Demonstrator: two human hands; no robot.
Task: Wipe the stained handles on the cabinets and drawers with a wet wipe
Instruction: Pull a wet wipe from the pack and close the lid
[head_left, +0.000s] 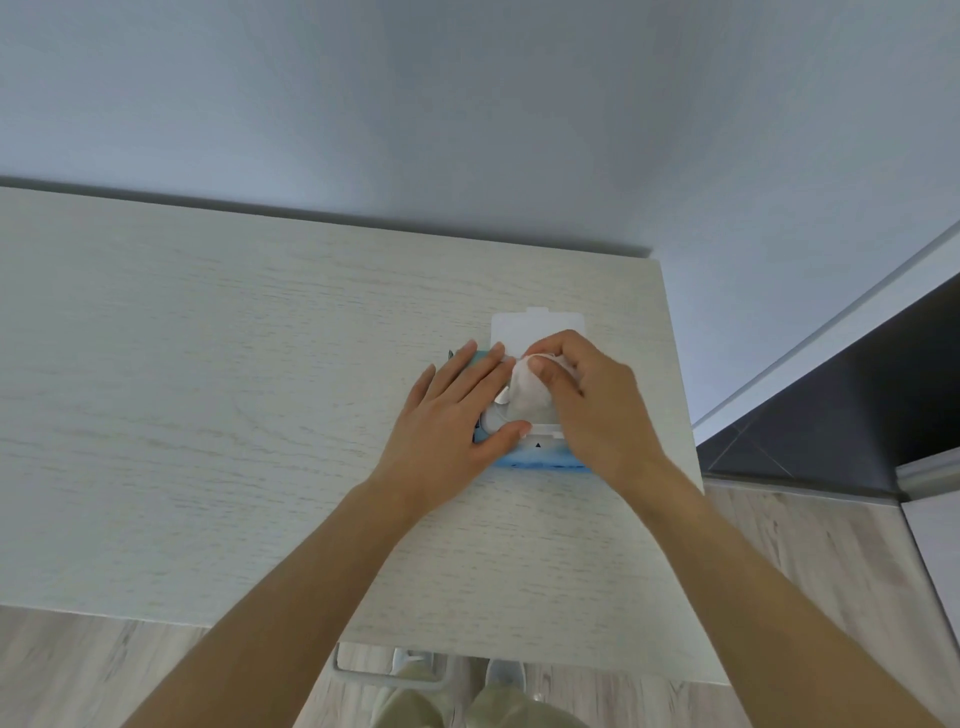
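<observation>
The right hand (587, 395) is closed in a pinch, thumb and fingertips gathered on a bunched white wet wipe (527, 397) that stands up out of the pack's opening. The left hand (457, 415) lies open and flat, fingers spread toward 1 o'clock, pressing down on the blue wipe pack (540, 460) with nothing gripped; its thumb rests along the near edge of the dispenser.

The pack's white flip lid (524, 330) is swung open and lies flat at 12 o'clock from the hands. The pack sits on the pale wood-grain worktop (234, 389), toward its right edge, at roughly 3 o'clock on the surface.

The step in hand looks like drawing one wipe free. To do it well, the flat hand should keep the pack pinned so it does not lift, while the pinching hand pulls straight up and slightly toward 6 o'clock, slowly enough that the next sheet separates rather than trailing out. If a second sheet follows, tuck it back, then snap the lid shut so the rest do not dry.

Just under the worktop's near edge, at 6 o'clock, a pale bar handle (384, 675) shows; whether it is stained cannot be told from here. Judging by this, no handle has been wiped with this sheet yet, so the task is at its start.
</observation>
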